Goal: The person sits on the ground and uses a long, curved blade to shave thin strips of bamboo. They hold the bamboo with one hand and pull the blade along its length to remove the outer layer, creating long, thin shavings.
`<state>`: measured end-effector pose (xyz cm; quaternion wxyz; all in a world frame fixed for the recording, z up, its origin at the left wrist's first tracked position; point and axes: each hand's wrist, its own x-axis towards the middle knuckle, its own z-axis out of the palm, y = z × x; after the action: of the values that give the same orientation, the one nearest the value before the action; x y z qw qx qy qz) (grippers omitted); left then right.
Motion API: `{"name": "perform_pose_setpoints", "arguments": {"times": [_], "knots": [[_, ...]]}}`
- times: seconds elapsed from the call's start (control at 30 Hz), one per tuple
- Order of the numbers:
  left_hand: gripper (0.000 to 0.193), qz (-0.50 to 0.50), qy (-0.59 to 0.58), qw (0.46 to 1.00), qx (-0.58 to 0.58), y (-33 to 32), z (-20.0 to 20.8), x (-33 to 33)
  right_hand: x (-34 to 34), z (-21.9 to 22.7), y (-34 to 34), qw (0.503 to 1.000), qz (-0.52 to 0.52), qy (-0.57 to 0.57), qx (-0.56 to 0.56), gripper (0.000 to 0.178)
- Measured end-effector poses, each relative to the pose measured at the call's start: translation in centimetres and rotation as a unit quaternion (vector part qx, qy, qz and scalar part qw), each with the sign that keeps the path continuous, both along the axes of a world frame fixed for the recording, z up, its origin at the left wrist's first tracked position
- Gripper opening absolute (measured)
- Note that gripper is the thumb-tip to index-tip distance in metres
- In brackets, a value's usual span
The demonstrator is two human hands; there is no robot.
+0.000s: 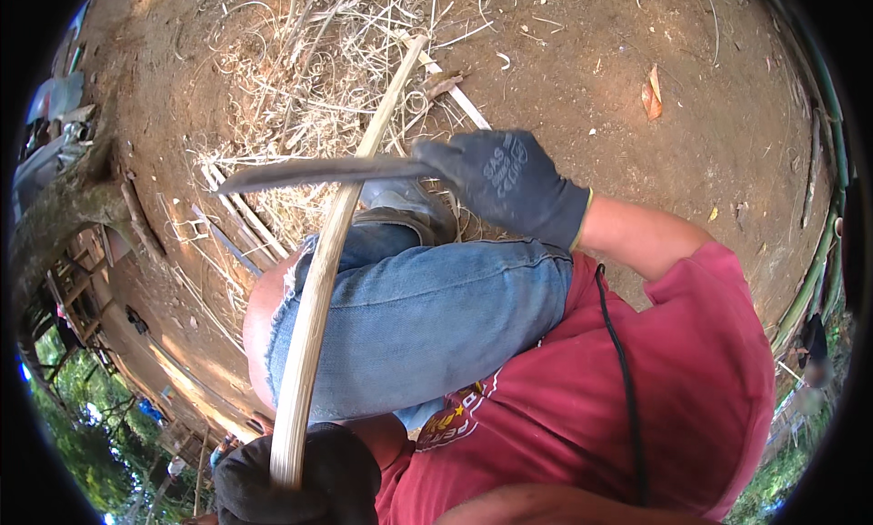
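In a dark glove, my left hand (pixel 336 484) is closed around the lower end of a long, pale split-bamboo strip (pixel 314 334). The strip slants up and away across my bent knee, its far end over a heap of shavings. My right hand (pixel 514 181), in a dark grey glove, grips a long-bladed knife (pixel 291 173). That blade points left and crosses the strip's upper part, apparently touching it. Glove and fingers hide the knife's handle.
Curled shavings (pixel 282 97) cover the dirt ground ahead. Several loose strips (pixel 245 211) lie left of my boot (pixel 409 206). A dry leaf (pixel 652 95) is at the far right. A tree trunk (pixel 68 206) rises at the left, and green poles (pixel 809 288) line the right edge.
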<state>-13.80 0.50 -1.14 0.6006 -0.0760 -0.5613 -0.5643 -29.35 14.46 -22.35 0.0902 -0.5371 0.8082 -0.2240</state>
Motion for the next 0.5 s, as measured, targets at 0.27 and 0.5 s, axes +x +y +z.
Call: {"name": "perform_pose_setpoints", "arguments": {"times": [0.27, 0.5], "knots": [[0.042, 0.003, 0.009, 1.000, 0.006, 0.1, -0.1, -0.3, -5.2, -9.3, 1.7, 0.993, -0.069, -0.054, 0.076, 0.027], [0.041, -0.024, 0.012, 1.000, 0.011, -0.7, -0.8, -1.7, -8.7, -16.1, 1.0, 0.980, -0.157, -0.030, 0.120, 0.028]]}}
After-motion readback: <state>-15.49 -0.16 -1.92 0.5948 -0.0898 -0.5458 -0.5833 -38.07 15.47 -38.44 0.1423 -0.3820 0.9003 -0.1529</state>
